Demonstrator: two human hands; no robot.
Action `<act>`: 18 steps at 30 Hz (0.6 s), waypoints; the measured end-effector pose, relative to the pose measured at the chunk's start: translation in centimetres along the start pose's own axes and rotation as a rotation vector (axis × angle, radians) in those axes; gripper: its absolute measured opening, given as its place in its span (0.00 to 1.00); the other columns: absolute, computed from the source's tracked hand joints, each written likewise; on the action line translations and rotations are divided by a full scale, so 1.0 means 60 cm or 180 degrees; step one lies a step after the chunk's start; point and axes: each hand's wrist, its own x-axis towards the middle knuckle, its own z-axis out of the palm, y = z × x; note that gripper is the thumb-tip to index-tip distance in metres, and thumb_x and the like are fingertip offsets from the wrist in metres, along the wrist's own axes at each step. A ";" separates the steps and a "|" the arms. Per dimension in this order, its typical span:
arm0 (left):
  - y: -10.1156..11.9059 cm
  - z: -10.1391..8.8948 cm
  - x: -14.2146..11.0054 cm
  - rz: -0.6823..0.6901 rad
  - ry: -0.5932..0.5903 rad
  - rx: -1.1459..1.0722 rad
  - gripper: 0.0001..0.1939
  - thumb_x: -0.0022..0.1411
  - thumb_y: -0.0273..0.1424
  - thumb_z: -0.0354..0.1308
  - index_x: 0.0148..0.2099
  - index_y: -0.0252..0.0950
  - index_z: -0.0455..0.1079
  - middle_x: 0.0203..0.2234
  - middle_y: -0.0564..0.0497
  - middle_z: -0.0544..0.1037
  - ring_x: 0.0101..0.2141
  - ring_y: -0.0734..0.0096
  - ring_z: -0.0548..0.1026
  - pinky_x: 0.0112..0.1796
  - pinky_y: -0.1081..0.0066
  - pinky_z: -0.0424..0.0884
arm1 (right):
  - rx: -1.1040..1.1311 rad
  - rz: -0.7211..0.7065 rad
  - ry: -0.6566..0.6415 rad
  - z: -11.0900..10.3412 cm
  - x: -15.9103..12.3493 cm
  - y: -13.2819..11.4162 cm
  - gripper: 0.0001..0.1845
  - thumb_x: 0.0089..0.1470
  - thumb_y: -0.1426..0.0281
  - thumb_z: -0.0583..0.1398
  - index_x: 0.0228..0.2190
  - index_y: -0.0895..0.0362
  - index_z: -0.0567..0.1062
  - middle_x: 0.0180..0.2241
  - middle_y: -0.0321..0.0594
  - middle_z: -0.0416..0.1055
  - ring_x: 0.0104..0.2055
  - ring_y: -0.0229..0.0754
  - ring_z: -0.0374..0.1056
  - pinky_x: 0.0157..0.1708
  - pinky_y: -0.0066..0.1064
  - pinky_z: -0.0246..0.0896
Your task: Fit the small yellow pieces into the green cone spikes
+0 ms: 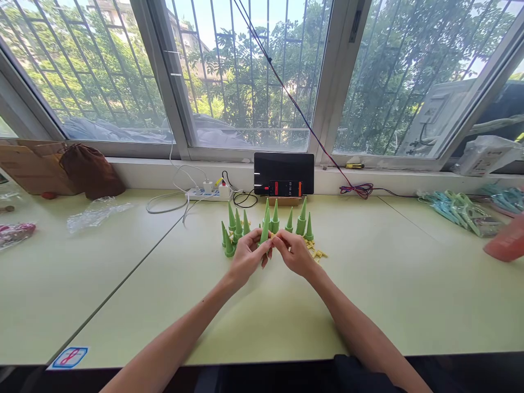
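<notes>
My left hand [248, 255] is closed around a green pointed cone [265, 228], which it holds up with the tip pointing upward. Close beside it, my right hand [293, 252] pinches a small yellow piece [272, 236] against the side of that cone; the fingers partly cover the piece. Several more green cones stand upright behind and to both sides of my hands, such as a tall one [302, 218] at the right and a short one [228, 246] at the left. Small yellow pieces [317, 252] lie loose on the table right of my right hand.
On the pale table [262, 327], a dark tablet [282, 164] leans by the window behind a phone [285, 189]. A power strip [208, 192] with cables sits left of them. Clear plastic wrap [95, 212], a brown bag [92, 172] and bagged items [462, 210] lie towards the sides.
</notes>
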 end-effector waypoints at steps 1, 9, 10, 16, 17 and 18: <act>0.001 0.001 0.000 0.0005 0.0004 0.0003 0.13 0.57 0.38 0.64 0.39 0.33 0.70 0.23 0.55 0.68 0.22 0.77 0.66 0.17 0.77 0.62 | -0.0003 0.0009 -0.0004 0.000 0.000 0.000 0.16 0.65 0.62 0.50 0.27 0.56 0.66 0.22 0.33 0.66 0.22 0.34 0.54 0.24 0.27 0.49; -0.003 0.001 0.001 0.0045 -0.0024 -0.0015 0.13 0.58 0.37 0.63 0.39 0.33 0.70 0.22 0.55 0.68 0.21 0.78 0.65 0.17 0.78 0.62 | 0.0080 -0.0131 -0.0045 -0.002 0.002 -0.003 0.18 0.65 0.65 0.50 0.23 0.56 0.63 0.21 0.32 0.64 0.22 0.33 0.54 0.26 0.27 0.50; -0.004 0.000 0.001 0.0042 -0.0029 -0.0018 0.13 0.58 0.37 0.63 0.39 0.33 0.70 0.23 0.55 0.68 0.21 0.78 0.65 0.17 0.78 0.62 | 0.0096 -0.0130 -0.0059 -0.002 0.002 -0.004 0.18 0.65 0.66 0.50 0.23 0.55 0.62 0.21 0.32 0.64 0.22 0.33 0.53 0.25 0.27 0.49; -0.011 -0.005 0.002 -0.0003 -0.0060 -0.0008 0.12 0.59 0.36 0.62 0.39 0.33 0.70 0.23 0.54 0.70 0.22 0.77 0.66 0.17 0.77 0.63 | 0.0144 -0.0117 -0.0107 0.000 0.003 -0.004 0.20 0.66 0.65 0.49 0.22 0.55 0.61 0.20 0.32 0.64 0.22 0.34 0.53 0.26 0.27 0.49; -0.011 -0.006 0.002 -0.0006 -0.0063 -0.0007 0.12 0.59 0.36 0.62 0.39 0.33 0.70 0.23 0.54 0.69 0.21 0.77 0.66 0.17 0.77 0.63 | 0.0126 -0.0112 -0.0097 0.000 0.003 -0.003 0.20 0.66 0.65 0.49 0.22 0.55 0.61 0.20 0.32 0.64 0.22 0.33 0.54 0.26 0.27 0.49; -0.012 -0.006 0.002 -0.0006 -0.0064 -0.0011 0.11 0.59 0.36 0.62 0.39 0.33 0.70 0.22 0.54 0.69 0.21 0.77 0.66 0.17 0.77 0.63 | 0.0104 -0.0103 -0.0091 0.001 0.003 -0.002 0.20 0.66 0.64 0.49 0.22 0.55 0.61 0.20 0.32 0.63 0.22 0.33 0.54 0.25 0.27 0.49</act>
